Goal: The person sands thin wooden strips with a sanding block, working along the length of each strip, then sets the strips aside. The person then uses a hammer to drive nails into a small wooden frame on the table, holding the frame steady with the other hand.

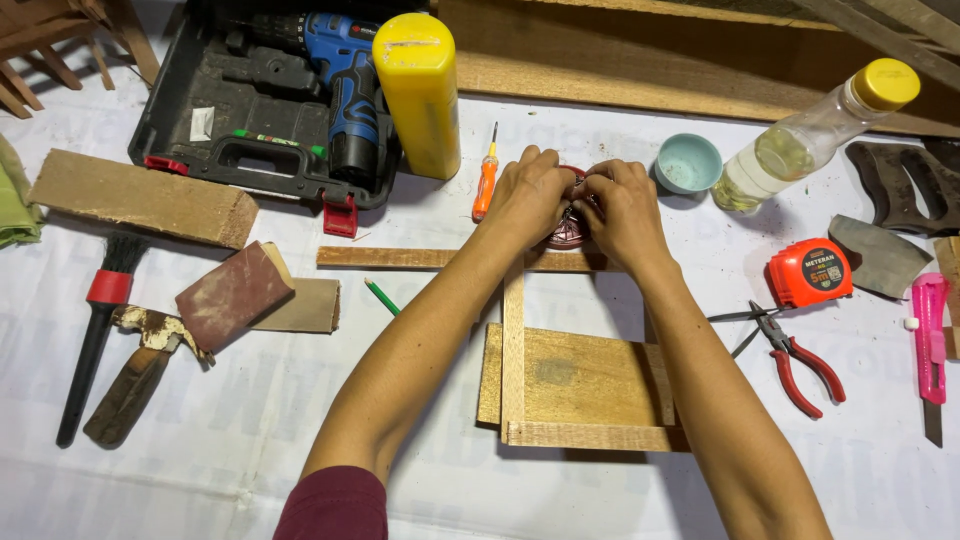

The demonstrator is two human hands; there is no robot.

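Note:
My left hand [527, 195] and my right hand [618, 208] meet over a small round dark red tin [567, 232], fingers closed on it from both sides. The tin rests at the far end of a wooden frame [580, 400] made of thin slats on a flat board. A long wooden slat [400, 257] crosses under my hands. Most of the tin is hidden by my fingers.
Orange screwdriver [485, 180], yellow bottle [420, 90], blue drill in a black case [345, 85], pale blue bowl [688, 163], clear oil bottle [800, 145], orange tape measure [808, 271], red pliers [795, 355], pink utility knife [930, 335], sanding block [232, 293], brush [95, 330], wood block [140, 197], green pencil [382, 297].

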